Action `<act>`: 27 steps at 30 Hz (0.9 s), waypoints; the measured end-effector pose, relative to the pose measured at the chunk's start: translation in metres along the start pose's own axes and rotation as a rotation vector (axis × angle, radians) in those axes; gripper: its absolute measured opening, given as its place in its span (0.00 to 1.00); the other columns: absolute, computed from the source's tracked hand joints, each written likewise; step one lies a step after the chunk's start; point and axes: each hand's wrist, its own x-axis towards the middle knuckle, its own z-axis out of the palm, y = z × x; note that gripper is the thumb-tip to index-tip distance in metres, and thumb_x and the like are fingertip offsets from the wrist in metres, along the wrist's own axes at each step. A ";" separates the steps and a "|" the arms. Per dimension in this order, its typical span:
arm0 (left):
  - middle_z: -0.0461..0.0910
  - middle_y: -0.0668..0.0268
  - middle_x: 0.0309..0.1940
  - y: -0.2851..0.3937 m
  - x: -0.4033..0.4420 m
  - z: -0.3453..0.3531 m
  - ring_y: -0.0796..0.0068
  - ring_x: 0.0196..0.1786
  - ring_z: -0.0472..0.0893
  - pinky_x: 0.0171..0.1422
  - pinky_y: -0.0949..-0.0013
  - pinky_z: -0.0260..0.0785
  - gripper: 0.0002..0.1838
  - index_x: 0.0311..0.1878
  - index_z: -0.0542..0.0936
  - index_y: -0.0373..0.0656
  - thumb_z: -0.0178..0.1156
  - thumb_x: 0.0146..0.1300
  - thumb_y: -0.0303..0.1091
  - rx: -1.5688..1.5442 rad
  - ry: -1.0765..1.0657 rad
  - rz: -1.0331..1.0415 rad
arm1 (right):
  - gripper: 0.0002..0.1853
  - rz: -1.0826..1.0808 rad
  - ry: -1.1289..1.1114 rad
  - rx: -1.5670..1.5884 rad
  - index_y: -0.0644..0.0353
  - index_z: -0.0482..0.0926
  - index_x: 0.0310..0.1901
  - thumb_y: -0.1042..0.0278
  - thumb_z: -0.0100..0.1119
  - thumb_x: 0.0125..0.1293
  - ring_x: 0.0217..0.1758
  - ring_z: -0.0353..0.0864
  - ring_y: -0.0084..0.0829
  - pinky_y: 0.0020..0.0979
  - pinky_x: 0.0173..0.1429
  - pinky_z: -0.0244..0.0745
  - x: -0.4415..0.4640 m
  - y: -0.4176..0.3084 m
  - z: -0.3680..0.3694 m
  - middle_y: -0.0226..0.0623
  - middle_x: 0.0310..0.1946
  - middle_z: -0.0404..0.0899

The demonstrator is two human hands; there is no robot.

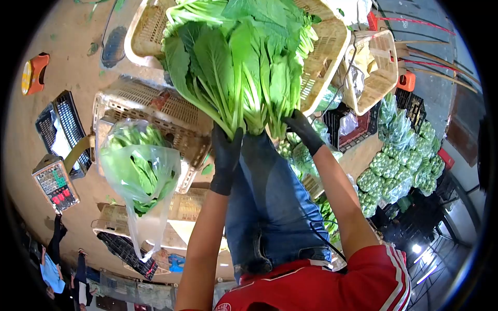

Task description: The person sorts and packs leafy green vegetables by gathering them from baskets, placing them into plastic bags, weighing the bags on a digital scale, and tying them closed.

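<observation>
Long leafy greens [238,57] lie piled in and over a large cream plastic crate [334,46], their pale stem ends toward me. My left hand [226,155], in a black glove, is closed around the stem ends of a bunch on the left. Also black-gloved, my right hand [303,130] has its fingers closed on the stem ends of another bunch at the right. More stem ends stand between the two hands, above my jeans. Part of the fingers of each hand is hidden by the stems or the glove.
A clear plastic bag [142,173] of greens stands at left beside a weighing scale's keypad unit [56,182]. Stacked cream crates [140,101] are behind it. At right are a smaller crate [371,67] and several bagged green vegetables [389,171]. People [52,272] stand far lower left.
</observation>
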 end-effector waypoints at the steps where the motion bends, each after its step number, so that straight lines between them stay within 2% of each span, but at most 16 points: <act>1: 0.71 0.55 0.48 0.003 -0.001 -0.002 0.66 0.49 0.72 0.52 0.66 0.65 0.23 0.53 0.67 0.32 0.61 0.56 0.31 0.086 -0.005 -0.052 | 0.22 0.010 0.090 -0.173 0.68 0.73 0.42 0.57 0.62 0.53 0.35 0.79 0.33 0.32 0.37 0.74 -0.006 -0.013 0.000 0.43 0.30 0.78; 2: 0.70 0.54 0.49 0.009 0.003 -0.003 0.65 0.51 0.70 0.54 0.65 0.64 0.23 0.52 0.68 0.32 0.61 0.55 0.31 0.168 -0.007 -0.093 | 0.24 -0.098 0.183 -0.502 0.68 0.73 0.43 0.56 0.63 0.53 0.34 0.78 0.42 0.35 0.40 0.73 -0.007 -0.012 -0.002 0.48 0.31 0.78; 4: 0.68 0.55 0.49 0.013 0.007 -0.003 0.66 0.51 0.70 0.54 0.66 0.64 0.24 0.54 0.66 0.32 0.62 0.57 0.32 -0.135 0.076 -0.114 | 0.24 -0.154 0.250 -0.429 0.68 0.73 0.43 0.55 0.63 0.52 0.37 0.76 0.49 0.39 0.46 0.70 -0.017 -0.028 -0.001 0.52 0.35 0.77; 7: 0.63 0.54 0.57 0.012 0.013 -0.005 0.66 0.55 0.68 0.55 0.65 0.65 0.29 0.60 0.59 0.36 0.60 0.58 0.31 -0.380 0.194 -0.250 | 0.25 -0.501 0.370 -0.893 0.68 0.73 0.44 0.55 0.62 0.52 0.41 0.75 0.49 0.41 0.49 0.69 0.001 -0.023 -0.020 0.52 0.39 0.76; 10: 0.60 0.54 0.60 0.012 0.017 -0.006 0.66 0.58 0.66 0.56 0.67 0.65 0.31 0.63 0.56 0.37 0.57 0.59 0.29 -0.728 0.158 -0.264 | 0.26 -0.440 0.332 -0.603 0.68 0.73 0.45 0.55 0.62 0.52 0.46 0.74 0.46 0.40 0.50 0.68 0.025 0.006 -0.020 0.52 0.41 0.75; 11: 0.62 0.55 0.59 0.011 0.018 -0.007 0.67 0.59 0.67 0.56 0.69 0.65 0.29 0.63 0.57 0.38 0.55 0.60 0.27 -0.736 0.129 -0.228 | 0.26 -0.187 0.180 -0.319 0.68 0.72 0.47 0.55 0.61 0.53 0.49 0.72 0.43 0.39 0.50 0.68 0.032 0.011 -0.022 0.51 0.41 0.75; 12: 0.65 0.56 0.56 0.010 0.022 -0.005 0.68 0.56 0.69 0.54 0.69 0.66 0.27 0.61 0.59 0.38 0.54 0.60 0.27 -0.719 0.130 -0.196 | 0.27 -0.143 0.199 -0.264 0.68 0.70 0.50 0.57 0.61 0.53 0.51 0.71 0.42 0.39 0.51 0.67 0.025 0.003 -0.015 0.53 0.44 0.73; 13: 0.68 0.57 0.54 0.010 0.024 0.000 0.69 0.53 0.71 0.52 0.70 0.67 0.24 0.60 0.62 0.37 0.54 0.60 0.26 -0.696 0.138 -0.159 | 0.31 -0.091 0.272 -0.377 0.67 0.66 0.55 0.60 0.63 0.53 0.52 0.70 0.39 0.37 0.53 0.67 0.032 0.022 -0.016 0.52 0.50 0.70; 14: 0.71 0.58 0.51 0.008 0.019 -0.003 0.70 0.49 0.73 0.49 0.71 0.68 0.22 0.58 0.64 0.37 0.53 0.60 0.26 -0.656 0.175 -0.129 | 0.22 -0.491 0.597 -0.338 0.65 0.67 0.52 0.68 0.60 0.56 0.40 0.70 0.30 0.33 0.47 0.68 0.039 0.071 -0.010 0.36 0.39 0.73; 17: 0.74 0.56 0.34 -0.085 -0.008 0.010 0.69 0.32 0.74 0.35 0.68 0.68 0.15 0.51 0.67 0.35 0.50 0.64 0.33 0.379 -0.088 0.078 | 0.23 -0.307 0.436 -0.492 0.62 0.67 0.56 0.68 0.58 0.59 0.44 0.74 0.34 0.34 0.48 0.71 0.016 0.037 0.011 0.39 0.45 0.75; 18: 0.73 0.54 0.30 -0.093 0.009 -0.004 0.64 0.32 0.72 0.37 0.62 0.65 0.12 0.43 0.72 0.35 0.50 0.64 0.35 0.398 -0.154 -0.015 | 0.24 -0.285 0.400 -0.506 0.61 0.66 0.58 0.69 0.57 0.60 0.45 0.76 0.35 0.34 0.49 0.72 0.004 0.030 0.015 0.40 0.47 0.75; 21: 0.42 0.50 0.69 -0.076 0.014 0.037 0.57 0.72 0.43 0.72 0.63 0.39 0.44 0.69 0.45 0.37 0.55 0.58 0.51 -0.445 0.305 0.151 | 0.24 -0.334 0.348 -0.106 0.59 0.66 0.60 0.69 0.55 0.61 0.51 0.73 0.35 0.34 0.52 0.71 0.012 0.052 0.002 0.39 0.53 0.71; 22: 0.43 0.50 0.69 -0.059 0.005 0.033 0.54 0.71 0.43 0.73 0.60 0.35 0.42 0.69 0.48 0.38 0.55 0.59 0.47 0.301 0.378 0.225 | 0.24 -0.387 0.334 0.106 0.58 0.65 0.60 0.69 0.55 0.62 0.53 0.71 0.34 0.34 0.53 0.69 0.025 0.067 0.001 0.38 0.56 0.69; 23: 0.47 0.50 0.67 -0.056 0.008 0.051 0.55 0.70 0.48 0.71 0.61 0.42 0.36 0.67 0.51 0.37 0.53 0.61 0.43 0.301 0.444 0.264 | 0.23 -0.421 0.309 0.273 0.58 0.65 0.60 0.69 0.55 0.62 0.55 0.69 0.34 0.33 0.55 0.68 0.030 0.075 0.000 0.37 0.58 0.67; 25: 0.62 0.48 0.56 -0.008 0.004 0.055 0.52 0.61 0.61 0.62 0.59 0.56 0.23 0.56 0.64 0.36 0.51 0.61 0.38 0.290 0.276 0.331 | 0.19 -0.545 0.420 0.021 0.64 0.69 0.55 0.70 0.55 0.62 0.53 0.69 0.33 0.32 0.54 0.66 0.018 0.062 -0.006 0.38 0.54 0.70; 27: 0.72 0.50 0.35 0.037 -0.021 0.048 0.49 0.43 0.71 0.48 0.54 0.64 0.11 0.38 0.73 0.38 0.51 0.59 0.37 0.235 0.016 0.347 | 0.13 -0.461 0.446 -0.042 0.67 0.73 0.47 0.71 0.54 0.62 0.47 0.72 0.32 0.31 0.50 0.68 0.007 0.052 -0.021 0.38 0.43 0.75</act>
